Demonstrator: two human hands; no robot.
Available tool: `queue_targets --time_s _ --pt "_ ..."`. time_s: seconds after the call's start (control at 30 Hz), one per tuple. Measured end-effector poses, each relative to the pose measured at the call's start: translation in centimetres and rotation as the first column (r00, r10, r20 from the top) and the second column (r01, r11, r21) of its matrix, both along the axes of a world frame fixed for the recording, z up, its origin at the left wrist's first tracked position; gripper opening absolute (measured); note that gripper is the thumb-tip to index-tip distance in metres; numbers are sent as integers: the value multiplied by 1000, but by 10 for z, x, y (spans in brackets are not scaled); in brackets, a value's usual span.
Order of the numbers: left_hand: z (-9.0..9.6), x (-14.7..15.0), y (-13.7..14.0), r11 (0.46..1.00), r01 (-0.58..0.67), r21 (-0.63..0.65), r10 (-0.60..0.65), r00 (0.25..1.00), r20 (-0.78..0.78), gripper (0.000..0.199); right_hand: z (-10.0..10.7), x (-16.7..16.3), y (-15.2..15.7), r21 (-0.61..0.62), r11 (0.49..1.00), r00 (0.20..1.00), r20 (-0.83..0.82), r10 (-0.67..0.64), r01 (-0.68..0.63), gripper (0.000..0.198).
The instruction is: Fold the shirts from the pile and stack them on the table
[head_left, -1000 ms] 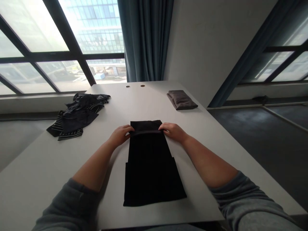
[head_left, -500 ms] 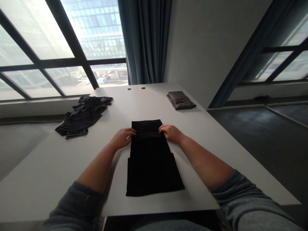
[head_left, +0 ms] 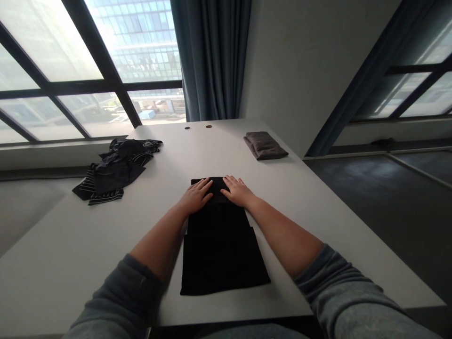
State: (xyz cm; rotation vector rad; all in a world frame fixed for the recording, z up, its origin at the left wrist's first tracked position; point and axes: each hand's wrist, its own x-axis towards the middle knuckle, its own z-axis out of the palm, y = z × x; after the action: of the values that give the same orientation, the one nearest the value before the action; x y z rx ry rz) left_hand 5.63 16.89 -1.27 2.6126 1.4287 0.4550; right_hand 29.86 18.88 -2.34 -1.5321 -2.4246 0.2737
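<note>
A black folded garment (head_left: 222, 249) lies flat on the white table in front of me, narrower at its far part and wider near me. Its exact kind does not show. My left hand (head_left: 196, 194) rests flat with spread fingers on the far left part of the cloth. On the far right part lies my right hand (head_left: 238, 190), palm down, fingers spread too. Between the two hands a strip of the garment's far folded end stays visible; what lies under the palms is hidden.
To the left, a loose heap of dark clothes (head_left: 118, 168) with white stripes lies at the table's edge. A folded grey-brown cloth (head_left: 264, 145) sits at the far right. The white table (head_left: 169, 160) has two round holes near its back edge, before a blue curtain (head_left: 213, 61).
Both hands have let go of the garment's side edges and moved inward onto its far part, flattening out with fingers spread. The view has shifted slightly.
</note>
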Motion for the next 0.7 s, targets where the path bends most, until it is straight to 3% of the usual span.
queue_targets --time_s 0.13,0.4,0.7 --pt "-7 -8 2 999 -4 -40 2 999 -46 67 -2 0 -1 -37 999 999 46 -14 16 70" --pt "1 -6 -1 997 -28 -78 22 997 -73 81 2 -3 -3 -64 997 996 87 -37 43 72" --pt "0 -12 -10 963 -231 -135 230 973 -28 87 3 0 -7 -25 997 997 34 -70 71 73"
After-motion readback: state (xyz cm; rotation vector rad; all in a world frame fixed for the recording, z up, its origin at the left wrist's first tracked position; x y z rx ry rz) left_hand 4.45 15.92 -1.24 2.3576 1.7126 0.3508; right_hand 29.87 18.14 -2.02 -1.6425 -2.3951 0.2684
